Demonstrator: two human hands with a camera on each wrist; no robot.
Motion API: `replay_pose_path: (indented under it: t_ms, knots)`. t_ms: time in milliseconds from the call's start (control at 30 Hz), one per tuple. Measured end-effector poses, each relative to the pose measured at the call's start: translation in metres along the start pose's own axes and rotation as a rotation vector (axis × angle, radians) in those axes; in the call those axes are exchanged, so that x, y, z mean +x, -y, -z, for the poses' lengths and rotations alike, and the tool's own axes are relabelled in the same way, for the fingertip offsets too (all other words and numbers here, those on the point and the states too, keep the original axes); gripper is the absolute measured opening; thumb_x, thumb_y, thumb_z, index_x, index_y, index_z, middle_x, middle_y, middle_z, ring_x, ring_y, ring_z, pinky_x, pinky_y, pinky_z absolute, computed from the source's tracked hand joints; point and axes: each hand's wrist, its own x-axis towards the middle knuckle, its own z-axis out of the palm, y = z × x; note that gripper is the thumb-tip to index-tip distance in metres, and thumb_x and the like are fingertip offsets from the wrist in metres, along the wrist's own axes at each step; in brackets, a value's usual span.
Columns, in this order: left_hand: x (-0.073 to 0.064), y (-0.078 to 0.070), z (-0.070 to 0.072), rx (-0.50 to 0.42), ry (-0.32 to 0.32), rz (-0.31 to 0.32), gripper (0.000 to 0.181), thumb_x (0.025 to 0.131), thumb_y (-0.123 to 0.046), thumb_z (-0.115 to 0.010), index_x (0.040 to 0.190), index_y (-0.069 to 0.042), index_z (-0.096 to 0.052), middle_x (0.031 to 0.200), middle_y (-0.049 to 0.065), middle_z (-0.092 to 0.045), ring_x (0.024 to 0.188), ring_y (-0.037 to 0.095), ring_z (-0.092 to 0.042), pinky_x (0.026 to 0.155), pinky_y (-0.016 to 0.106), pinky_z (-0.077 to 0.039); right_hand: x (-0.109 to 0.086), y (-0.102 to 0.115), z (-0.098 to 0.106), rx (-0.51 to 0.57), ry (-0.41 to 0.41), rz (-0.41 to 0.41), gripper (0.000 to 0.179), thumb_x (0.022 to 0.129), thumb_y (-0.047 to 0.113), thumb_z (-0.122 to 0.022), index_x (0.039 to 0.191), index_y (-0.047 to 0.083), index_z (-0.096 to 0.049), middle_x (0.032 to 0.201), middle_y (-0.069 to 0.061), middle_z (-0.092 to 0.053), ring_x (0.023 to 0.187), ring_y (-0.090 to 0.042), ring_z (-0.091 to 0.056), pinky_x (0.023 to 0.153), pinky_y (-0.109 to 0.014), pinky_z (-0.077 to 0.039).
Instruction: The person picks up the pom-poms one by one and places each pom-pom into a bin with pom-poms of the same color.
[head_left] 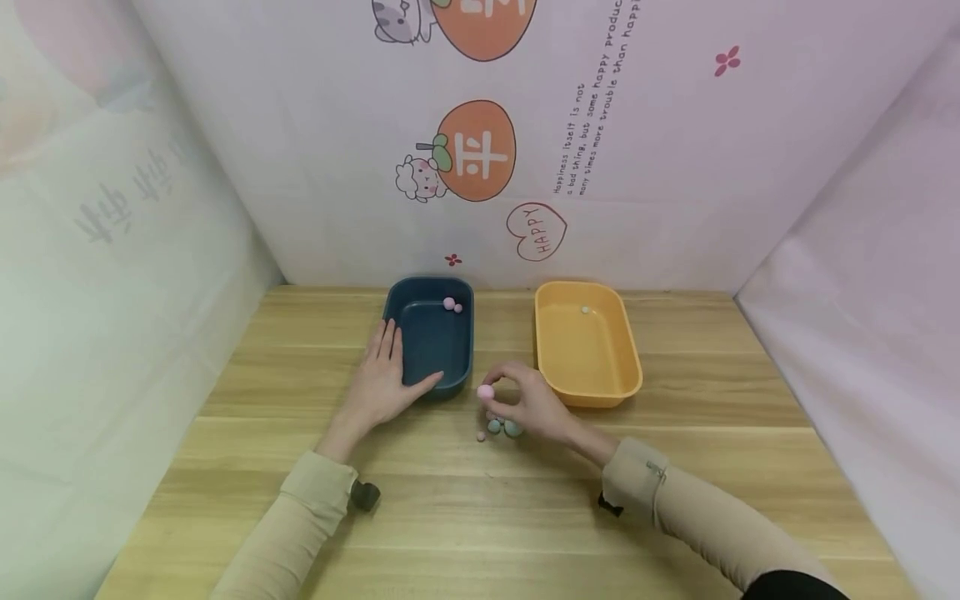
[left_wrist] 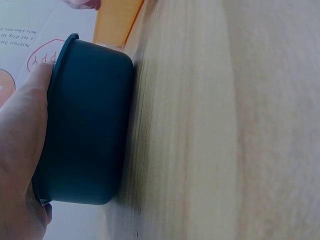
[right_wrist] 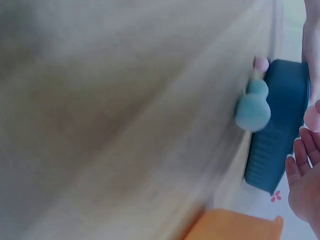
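Between thumb and fingertips, my right hand (head_left: 536,406) pinches a pink ball (head_left: 486,392) just right of the dark blue tub's front corner. Below that hand, green balls (right_wrist: 252,112) lie on the table, partly hidden by it in the head view, with a small pink ball (head_left: 481,437) to their left. My left hand (head_left: 378,383) rests on the dark blue tub (head_left: 427,281), straight fingers along its left rim and thumb spread over the front rim. Inside that tub are two pink balls (head_left: 449,303) near the back right corner.
A yellow tub (head_left: 628,367) stands to the right of the blue one, with a small pale ball (head_left: 585,310) inside. Both tubs sit near the back edge of the wooden table (head_left: 465,517). Printed white cloth (head_left: 645,225) hangs behind and at both sides.
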Motion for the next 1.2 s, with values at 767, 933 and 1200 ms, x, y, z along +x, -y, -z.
replay_pose_path:
  t_ms: [767, 933, 1200]
  knots:
    - [0.001, 0.002, -0.001, 0.022, -0.013, -0.01, 0.121, 0.1, -0.083, -0.05, 0.171, 0.01, -0.02, 0.184, 0.027, -0.008, 0.173, 0.044, -0.009, 0.139, 0.059, -0.023, 0.07, 0.006, 0.009, -0.089, -0.106, -0.024, 0.022, 0.098, 0.011, -0.082, 0.113, -0.003, -0.075, 0.115, -0.02, -0.078, 0.116, -0.038, -0.071, 0.109, -0.058, -0.057]
    - [0.002, 0.002, 0.001, 0.034, -0.01, -0.009, 0.121, 0.099, -0.084, -0.049, 0.171, 0.01, -0.02, 0.184, 0.027, -0.008, 0.174, 0.043, -0.009, 0.139, 0.058, -0.022, 0.084, 0.006, 0.008, -0.102, -0.118, -0.036, 0.023, 0.098, 0.013, -0.083, 0.114, -0.002, -0.076, 0.115, -0.02, -0.077, 0.116, -0.037, -0.071, 0.109, -0.057, -0.057]
    - [0.0, 0.002, -0.002, 0.042, -0.02, -0.014, 0.12, 0.1, -0.083, -0.049, 0.171, 0.01, -0.021, 0.184, 0.027, -0.01, 0.173, 0.043, -0.011, 0.139, 0.058, -0.023, 0.098, 0.004, 0.004, -0.111, -0.113, -0.088, 0.025, 0.1, 0.015, -0.081, 0.117, -0.002, -0.075, 0.119, -0.02, -0.077, 0.116, -0.039, -0.07, 0.108, -0.053, -0.057]
